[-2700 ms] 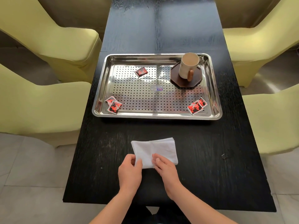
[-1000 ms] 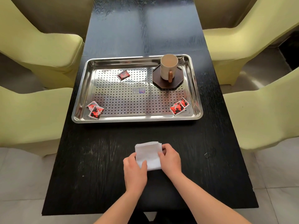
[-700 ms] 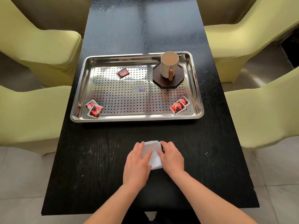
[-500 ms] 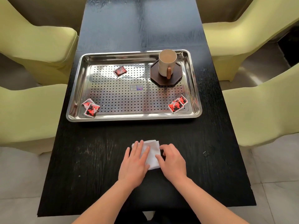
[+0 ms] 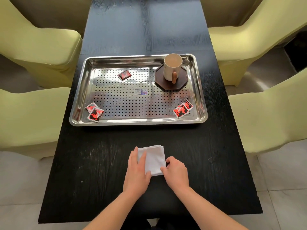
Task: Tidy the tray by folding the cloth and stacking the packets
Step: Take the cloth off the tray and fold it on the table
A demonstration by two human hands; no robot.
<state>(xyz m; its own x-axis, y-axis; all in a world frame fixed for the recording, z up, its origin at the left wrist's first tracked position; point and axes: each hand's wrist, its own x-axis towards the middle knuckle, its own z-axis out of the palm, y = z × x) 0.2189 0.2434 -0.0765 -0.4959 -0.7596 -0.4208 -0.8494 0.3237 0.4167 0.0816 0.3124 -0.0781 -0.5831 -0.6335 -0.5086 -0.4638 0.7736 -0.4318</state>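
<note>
Presently, one item in hand; the rest lies on the tray

- Left hand (image 5: 137, 170): palm down, fingers straight and close together, pressing flat on the left part of the cloth (image 5: 153, 157); not gripping.
- Right hand (image 5: 176, 171): fingers curled against the cloth's right edge and near corner; whether they actually pinch the layers cannot be told.
- Cloth: white, folded to a small square, on the black table (image 5: 99, 163) well short of the tray (image 5: 137, 121).
- Packets, five, red with black and white print, none legible: one single packet (image 5: 124, 75) at the far left of the tray floor; a left pair (image 5: 94, 112), overlapping, in the near left corner; a right pair (image 5: 182, 109), overlapping, in the near right corner.
- Mug (image 5: 172, 67): upright on a dark octagonal coaster (image 5: 181, 80), far right corner.
- Sticker (image 5: 140, 91): blue and white, tray centre; text too small to read.
- Since half a second ago: left fingers, then fanned across the cloth, have closed up and slid left, baring more white; right fingers, then flatter, have curled in. Tray contents unmoved
</note>
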